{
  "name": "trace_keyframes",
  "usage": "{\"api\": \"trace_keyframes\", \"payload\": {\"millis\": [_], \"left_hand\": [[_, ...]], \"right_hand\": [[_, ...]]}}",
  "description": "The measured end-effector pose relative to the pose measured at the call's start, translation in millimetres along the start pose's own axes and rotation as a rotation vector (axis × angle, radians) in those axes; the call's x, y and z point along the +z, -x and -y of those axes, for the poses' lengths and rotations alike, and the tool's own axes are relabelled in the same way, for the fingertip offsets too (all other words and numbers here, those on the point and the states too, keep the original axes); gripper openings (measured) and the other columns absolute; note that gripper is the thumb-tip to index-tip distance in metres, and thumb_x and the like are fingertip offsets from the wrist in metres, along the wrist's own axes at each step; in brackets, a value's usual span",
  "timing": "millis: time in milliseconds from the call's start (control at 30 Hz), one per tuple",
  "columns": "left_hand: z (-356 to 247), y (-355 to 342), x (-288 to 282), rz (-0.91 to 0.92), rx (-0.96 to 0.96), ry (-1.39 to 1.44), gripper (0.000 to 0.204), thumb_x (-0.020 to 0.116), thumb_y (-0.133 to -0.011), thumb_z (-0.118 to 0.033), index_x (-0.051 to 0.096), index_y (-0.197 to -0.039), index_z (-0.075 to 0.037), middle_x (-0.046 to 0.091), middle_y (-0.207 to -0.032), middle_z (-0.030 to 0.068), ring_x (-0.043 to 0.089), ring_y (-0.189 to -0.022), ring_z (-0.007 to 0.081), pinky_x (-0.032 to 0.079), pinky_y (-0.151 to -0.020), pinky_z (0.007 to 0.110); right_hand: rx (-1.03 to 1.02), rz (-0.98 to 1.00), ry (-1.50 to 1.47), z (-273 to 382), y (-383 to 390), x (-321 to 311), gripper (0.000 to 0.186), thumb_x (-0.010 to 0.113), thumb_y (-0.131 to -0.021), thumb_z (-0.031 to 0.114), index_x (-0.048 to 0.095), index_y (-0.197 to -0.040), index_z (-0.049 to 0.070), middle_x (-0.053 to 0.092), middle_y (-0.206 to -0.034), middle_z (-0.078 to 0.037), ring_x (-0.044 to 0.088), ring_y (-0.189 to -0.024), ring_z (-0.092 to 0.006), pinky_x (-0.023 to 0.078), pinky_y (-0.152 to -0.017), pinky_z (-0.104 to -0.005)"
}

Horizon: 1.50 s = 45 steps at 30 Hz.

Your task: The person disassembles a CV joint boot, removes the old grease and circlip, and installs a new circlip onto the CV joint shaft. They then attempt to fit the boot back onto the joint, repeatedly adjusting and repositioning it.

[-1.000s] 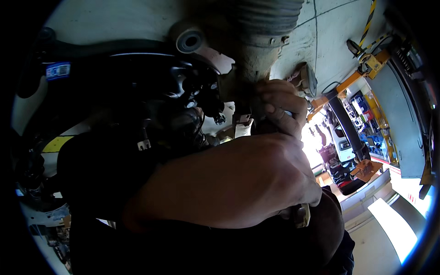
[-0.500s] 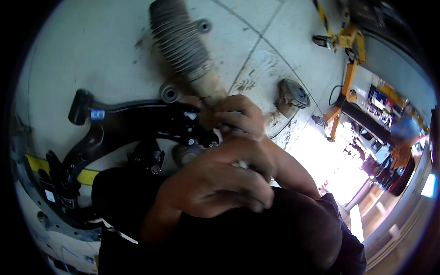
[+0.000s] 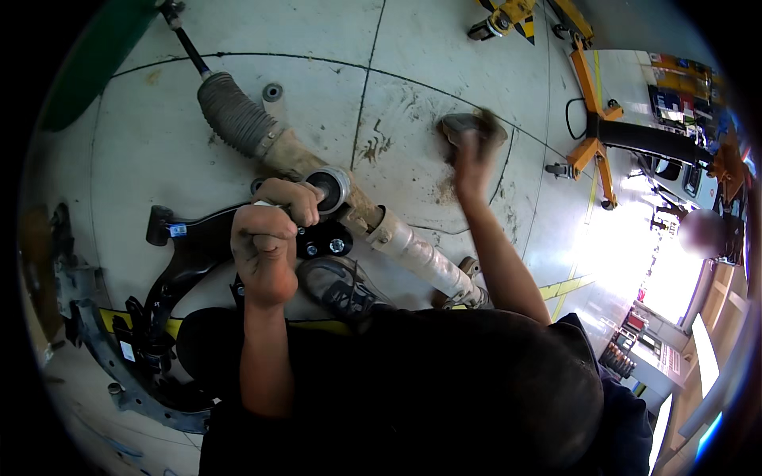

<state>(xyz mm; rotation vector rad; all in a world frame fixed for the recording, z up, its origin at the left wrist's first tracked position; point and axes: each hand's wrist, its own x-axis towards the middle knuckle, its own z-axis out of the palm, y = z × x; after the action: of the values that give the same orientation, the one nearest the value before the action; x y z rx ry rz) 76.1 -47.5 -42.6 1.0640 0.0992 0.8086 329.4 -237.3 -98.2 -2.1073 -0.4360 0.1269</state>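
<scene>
My left hand (image 3: 270, 230) is closed, fingers curled, around the stem of a round metal part with a silver rim and dark face, which looks like a ball joint (image 3: 329, 189). It is above a black control arm (image 3: 194, 252) with a small blue label. Behind the round part, a dirty steering rack (image 3: 298, 159) with a ribbed grey boot (image 3: 232, 111) lies across the floor. My right hand (image 3: 473, 159) reaches forward to the right, over a dirty metal housing (image 3: 456, 128). Motion smears its fingers, so whether it holds anything cannot be told.
A metal bushing (image 3: 272, 93) lies beyond the rack. My shoe (image 3: 337, 284) stands close to the control arm. A curved grey metal frame (image 3: 143, 397) lies at the left. An orange wheeled lift (image 3: 599, 131) stands at the right, and a blurred person (image 3: 702, 232) is farther off.
My hands, close together before, are now apart. The right has swung forward and right to the metal housing; the left now shows the round part. The view has shifted, showing more of the rack.
</scene>
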Motion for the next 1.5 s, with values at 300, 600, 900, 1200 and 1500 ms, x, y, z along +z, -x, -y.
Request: {"api": "trace_keyframes", "payload": {"millis": [300, 600, 900, 1200, 1500], "left_hand": [[-3.6, -2.3, -4.5, 0.026, -0.021, 0.134, 0.021, 0.052, -0.101, -0.026, 0.052, -0.093, -0.006, 0.055, -0.094, 0.0129, 0.051, -0.086, 0.019, 0.044, -0.091, 0.041], [-16.3, -2.8, -4.0, 0.028, -0.105, 0.126, 0.029, 0.054, -0.1, -0.034, 0.055, -0.093, -0.005, 0.055, -0.097, 0.0119, 0.053, -0.093, 0.0224, 0.045, -0.091, 0.04], [-18.6, -4.1, -3.0, 0.015, -0.158, 0.115, 0.03, 0.055, -0.098, -0.04, 0.056, -0.09, -0.011, 0.053, -0.094, 0.0092, 0.053, -0.091, 0.0228, 0.041, -0.094, 0.045], [-14.6, -3.1, -8.0, 0.043, -0.127, 0.1, 0.029, 0.056, -0.098, -0.038, 0.056, -0.098, -0.009, 0.054, -0.096, 0.0096, 0.053, -0.092, 0.0229, 0.042, -0.098, 0.05], [-12.3, -2.0, -9.8, 0.052, -0.098, 0.003, 0.039, 0.074, -0.085, -0.011, 0.052, -0.117, -0.006, 0.057, -0.099, 0.0118, 0.058, -0.095, 0.0251, 0.046, -0.098, 0.05]], "right_hand": [[0.469, 0.197, 0.101, -97.7, -10.3, -62.1, 0.094, 0.083, -0.073, 0.042, 0.035, -0.14, -0.005, 0.052, -0.131, -0.023, 0.052, -0.12, -0.0302, 0.042, -0.1, -0.039], [0.323, 0.182, -0.076, -41.2, -15.0, -30.4, 0.051, 0.08, -0.075, 0.018, 0.055, -0.116, 0.0, 0.064, -0.107, -0.009, 0.061, -0.086, -0.0151, 0.049, -0.082, -0.0325], [-0.455, 0.39, 0.061, 48.2, -5.5, -30.7, 0.034, 0.078, -0.075, 0.012, 0.066, -0.105, 0.002, 0.068, -0.106, -0.011, 0.062, -0.097, -0.0231, 0.048, -0.088, -0.0361], [-0.517, 0.443, 0.047, 52.8, 1.6, -33.3, 0.037, 0.078, -0.075, 0.011, 0.065, -0.108, 0.001, 0.067, -0.107, -0.011, 0.062, -0.098, -0.0229, 0.048, -0.088, -0.0361], [-0.529, 0.427, 0.03, 55.7, 11.6, -38.2, 0.039, 0.077, -0.076, 0.01, 0.063, -0.111, 0.0, 0.067, -0.108, -0.011, 0.061, -0.099, -0.0227, 0.048, -0.089, -0.0362]]}}
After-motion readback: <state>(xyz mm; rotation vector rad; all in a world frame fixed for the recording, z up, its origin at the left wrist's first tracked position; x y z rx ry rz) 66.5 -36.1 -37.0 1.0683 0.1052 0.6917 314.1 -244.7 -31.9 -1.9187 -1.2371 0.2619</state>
